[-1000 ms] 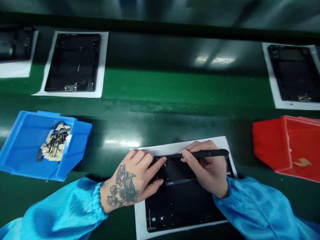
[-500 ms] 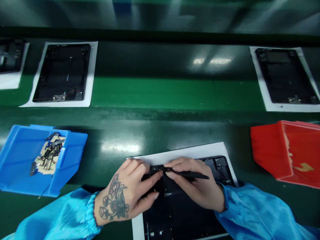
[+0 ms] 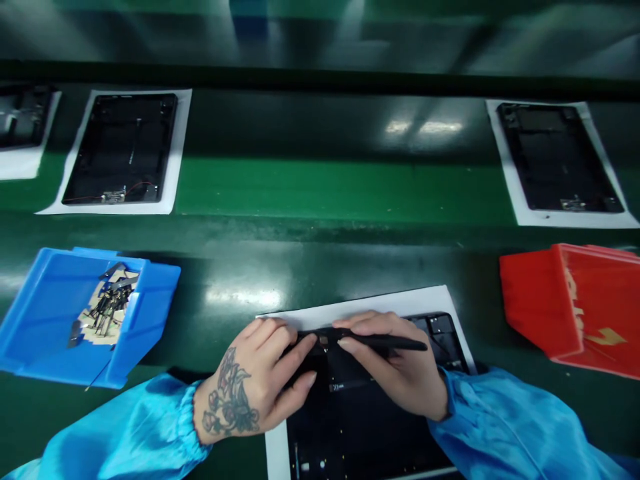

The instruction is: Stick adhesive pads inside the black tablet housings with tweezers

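Note:
A black tablet-like housing (image 3: 370,427) lies on a white sheet (image 3: 400,299) before me, with small parts inside its far edge. My right hand (image 3: 400,360) grips slim black tweezers (image 3: 385,341) between thumb and fingers, their narrow end pointing left at that far edge. My left hand (image 3: 265,380) rests over the housing's far left corner. Its index finger and thumb are stretched out and apart, and the other fingers curl in. The index fingertip is close to the tweezers' tip and a small coppery part (image 3: 323,341). Fingers partly hide the far edge.
A blue bin (image 3: 35,313) with small dark strips and pale pieces stands at left. At right stands a red bin (image 3: 530,293) holding a few yellowish pieces. More black housings (image 3: 120,147) (image 3: 560,157) lie on white sheets along the green strip (image 3: 320,190) behind.
The tweezers and my right fingertips have shifted slightly right. My left index finger has drawn back a little from the coppery part. The housings behind have moved left.

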`<move>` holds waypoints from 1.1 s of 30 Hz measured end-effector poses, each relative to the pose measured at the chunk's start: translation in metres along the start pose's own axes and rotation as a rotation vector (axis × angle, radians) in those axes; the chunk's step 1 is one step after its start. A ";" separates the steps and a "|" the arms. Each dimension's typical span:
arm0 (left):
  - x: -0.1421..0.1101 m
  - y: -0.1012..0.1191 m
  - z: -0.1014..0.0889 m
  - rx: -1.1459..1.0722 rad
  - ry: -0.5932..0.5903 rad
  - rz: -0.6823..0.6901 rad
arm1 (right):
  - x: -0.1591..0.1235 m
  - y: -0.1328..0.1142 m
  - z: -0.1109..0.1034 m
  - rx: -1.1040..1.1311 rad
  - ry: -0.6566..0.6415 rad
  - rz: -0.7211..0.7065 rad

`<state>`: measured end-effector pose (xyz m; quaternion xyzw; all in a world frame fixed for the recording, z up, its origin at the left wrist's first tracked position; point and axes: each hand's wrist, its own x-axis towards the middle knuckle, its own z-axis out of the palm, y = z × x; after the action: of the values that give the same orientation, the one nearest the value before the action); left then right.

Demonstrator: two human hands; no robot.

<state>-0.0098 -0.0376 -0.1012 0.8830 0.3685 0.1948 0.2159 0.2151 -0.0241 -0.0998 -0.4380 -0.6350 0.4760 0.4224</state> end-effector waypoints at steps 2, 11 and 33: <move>0.000 -0.001 0.001 0.009 0.008 0.000 | -0.001 0.001 0.001 0.005 0.047 0.016; 0.022 -0.003 0.006 0.150 0.045 -0.156 | -0.004 -0.003 0.002 -0.067 0.082 -0.076; 0.205 -0.108 -0.137 0.658 0.148 -0.064 | -0.040 -0.017 0.007 -0.112 -0.093 -0.168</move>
<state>-0.0062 0.2142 -0.0067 0.8768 0.4538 0.1222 -0.1017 0.2165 -0.0672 -0.0898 -0.3836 -0.7139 0.4226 0.4057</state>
